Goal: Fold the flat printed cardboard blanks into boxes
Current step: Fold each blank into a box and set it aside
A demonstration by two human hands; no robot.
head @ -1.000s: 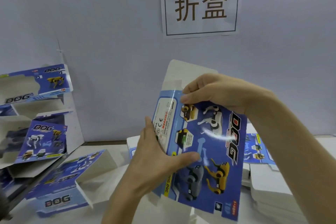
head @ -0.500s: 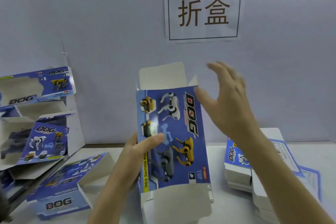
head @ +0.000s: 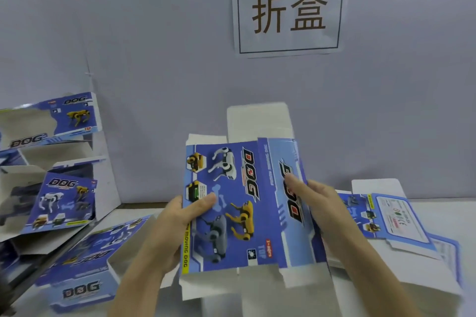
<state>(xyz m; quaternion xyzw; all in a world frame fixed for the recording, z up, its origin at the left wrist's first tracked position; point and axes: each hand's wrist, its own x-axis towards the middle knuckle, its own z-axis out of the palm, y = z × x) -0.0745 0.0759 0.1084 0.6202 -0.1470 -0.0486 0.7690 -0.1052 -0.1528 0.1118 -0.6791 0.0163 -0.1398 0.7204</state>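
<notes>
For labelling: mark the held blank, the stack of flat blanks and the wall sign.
held blank (head: 231,213), head view, printed front panel.
stack of flat blanks (head: 401,222), head view, top blank's white label panel.
wall sign (head: 289,11), head view, paper between its two characters.

The blank (head: 231,208) is held centrally between the left hand (head: 175,229) and right hand (head: 322,211) over the tabletop (head: 453,213), with a stack of flat blanks (head: 401,224) lying to its right, folded boxes (head: 51,162) piled at left, and a sign (head: 289,10) on the wall (head: 154,33) behind.
</notes>
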